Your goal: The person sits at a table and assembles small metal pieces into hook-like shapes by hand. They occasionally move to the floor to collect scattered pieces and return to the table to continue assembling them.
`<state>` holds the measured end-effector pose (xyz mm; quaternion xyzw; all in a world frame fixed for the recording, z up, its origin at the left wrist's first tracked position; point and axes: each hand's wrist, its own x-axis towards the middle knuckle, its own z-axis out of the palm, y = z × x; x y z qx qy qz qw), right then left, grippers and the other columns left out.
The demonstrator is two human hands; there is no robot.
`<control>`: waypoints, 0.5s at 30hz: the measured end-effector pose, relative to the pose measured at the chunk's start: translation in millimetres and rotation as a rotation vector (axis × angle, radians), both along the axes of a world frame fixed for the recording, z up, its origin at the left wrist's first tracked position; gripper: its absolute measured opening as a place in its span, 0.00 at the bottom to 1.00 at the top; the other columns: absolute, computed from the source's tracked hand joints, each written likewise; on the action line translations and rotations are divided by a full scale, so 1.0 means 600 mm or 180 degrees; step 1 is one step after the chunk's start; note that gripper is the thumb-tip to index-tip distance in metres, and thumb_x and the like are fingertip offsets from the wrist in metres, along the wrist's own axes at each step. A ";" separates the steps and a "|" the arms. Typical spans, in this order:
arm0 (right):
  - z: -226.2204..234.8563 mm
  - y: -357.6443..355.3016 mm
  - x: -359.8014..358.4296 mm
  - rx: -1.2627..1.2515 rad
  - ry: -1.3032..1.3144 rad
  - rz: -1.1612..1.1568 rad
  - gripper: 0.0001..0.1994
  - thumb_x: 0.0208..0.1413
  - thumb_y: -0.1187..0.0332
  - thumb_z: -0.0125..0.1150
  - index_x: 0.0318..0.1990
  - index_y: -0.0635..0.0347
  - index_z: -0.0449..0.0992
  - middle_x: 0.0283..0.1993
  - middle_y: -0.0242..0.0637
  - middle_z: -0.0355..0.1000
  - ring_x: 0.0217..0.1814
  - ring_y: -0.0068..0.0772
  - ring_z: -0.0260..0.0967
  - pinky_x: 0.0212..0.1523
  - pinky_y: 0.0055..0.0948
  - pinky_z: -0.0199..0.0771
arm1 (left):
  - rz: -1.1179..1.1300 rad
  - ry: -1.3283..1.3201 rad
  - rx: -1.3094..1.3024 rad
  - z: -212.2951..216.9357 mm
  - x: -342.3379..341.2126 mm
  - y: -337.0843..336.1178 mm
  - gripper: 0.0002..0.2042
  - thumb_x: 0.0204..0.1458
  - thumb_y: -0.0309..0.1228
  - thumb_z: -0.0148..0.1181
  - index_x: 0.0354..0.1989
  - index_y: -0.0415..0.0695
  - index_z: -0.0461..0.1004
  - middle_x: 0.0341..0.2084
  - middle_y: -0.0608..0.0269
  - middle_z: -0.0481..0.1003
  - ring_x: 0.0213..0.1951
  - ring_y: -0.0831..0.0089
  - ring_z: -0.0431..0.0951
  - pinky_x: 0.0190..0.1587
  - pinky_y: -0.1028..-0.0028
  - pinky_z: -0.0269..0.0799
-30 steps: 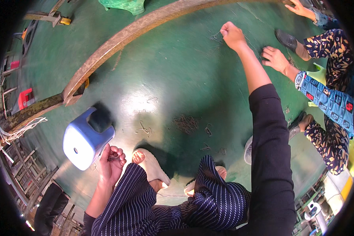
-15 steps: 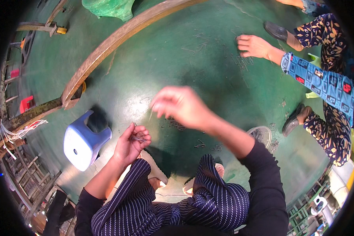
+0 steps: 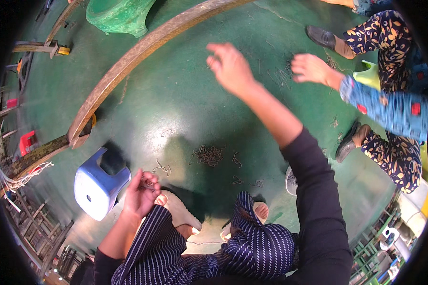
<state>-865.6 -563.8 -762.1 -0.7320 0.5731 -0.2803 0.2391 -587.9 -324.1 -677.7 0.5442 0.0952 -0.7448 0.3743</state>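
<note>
My left hand [image 3: 141, 192] is held near my left knee with its fingers curled round a few thin metal wire hooks [image 3: 150, 185], mostly hidden by the fingers. Stretched far forward over the green floor, my right hand [image 3: 230, 69] has its fingers apart, slightly blurred, and nothing shows in them. A pile of bent wire hooks [image 3: 208, 155] lies on the floor in front of my feet. Smaller groups of hooks [image 3: 162, 167] are scattered round it. Loose straight-looking wires [image 3: 281, 76] lie farther off, close to another person's hand [image 3: 310, 69].
A blue and white stool [image 3: 97, 185] stands to my left. A long curved-looking beam [image 3: 128, 61] crosses the far left, with a green plastic seat [image 3: 121, 16] beyond. A pale bowl [image 3: 291, 181] is partly behind my right arm. A co-worker's legs [image 3: 383, 42] are at right.
My right hand has swung forward, away from my left hand; the thin wire it held no longer shows. My left hand has drawn back leftward. More hooks now show near the stool.
</note>
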 end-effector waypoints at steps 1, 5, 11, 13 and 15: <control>-0.007 -0.049 -0.014 0.0175 0.0467 -0.0083 0.19 0.55 0.61 0.51 0.52 0.59 0.67 0.56 0.45 0.63 0.53 0.48 0.66 0.51 0.40 0.69 | 0.0134 -0.0056 -0.0051 0.007 0.018 0.010 0.16 0.60 0.43 0.44 0.30 0.45 0.70 0.26 0.63 0.71 0.28 0.71 0.72 0.30 0.74 0.71; -0.106 -0.223 -0.100 0.0022 0.1194 -0.0671 0.36 0.57 0.46 0.44 0.63 0.66 0.51 0.69 0.45 0.46 0.72 0.42 0.40 0.67 0.35 0.46 | 0.0537 -0.0425 -0.0248 0.039 0.076 0.054 0.16 0.59 0.44 0.45 0.29 0.45 0.70 0.26 0.63 0.71 0.28 0.72 0.72 0.28 0.76 0.71; -0.150 -0.285 -0.122 0.0704 0.1534 -0.0806 0.39 0.55 0.40 0.41 0.66 0.60 0.47 0.71 0.43 0.38 0.74 0.41 0.30 0.69 0.47 0.36 | 0.1286 -0.0961 0.0109 0.058 0.125 0.144 0.15 0.60 0.42 0.45 0.28 0.46 0.70 0.24 0.65 0.71 0.26 0.75 0.74 0.28 0.78 0.74; -0.148 -0.295 -0.096 0.0589 0.1647 -0.0474 0.37 0.57 0.41 0.39 0.66 0.59 0.48 0.71 0.42 0.39 0.74 0.41 0.31 0.69 0.48 0.36 | 0.1415 -0.0944 0.0177 0.065 0.129 0.164 0.15 0.60 0.41 0.44 0.28 0.45 0.70 0.24 0.65 0.71 0.27 0.74 0.75 0.29 0.78 0.76; -0.148 -0.308 -0.078 0.0658 0.2010 -0.0243 0.34 0.58 0.43 0.39 0.65 0.57 0.50 0.71 0.41 0.40 0.74 0.41 0.32 0.68 0.49 0.37 | 0.1460 -0.0910 0.0194 0.066 0.129 0.170 0.15 0.60 0.41 0.44 0.28 0.45 0.70 0.24 0.65 0.71 0.27 0.74 0.75 0.29 0.78 0.76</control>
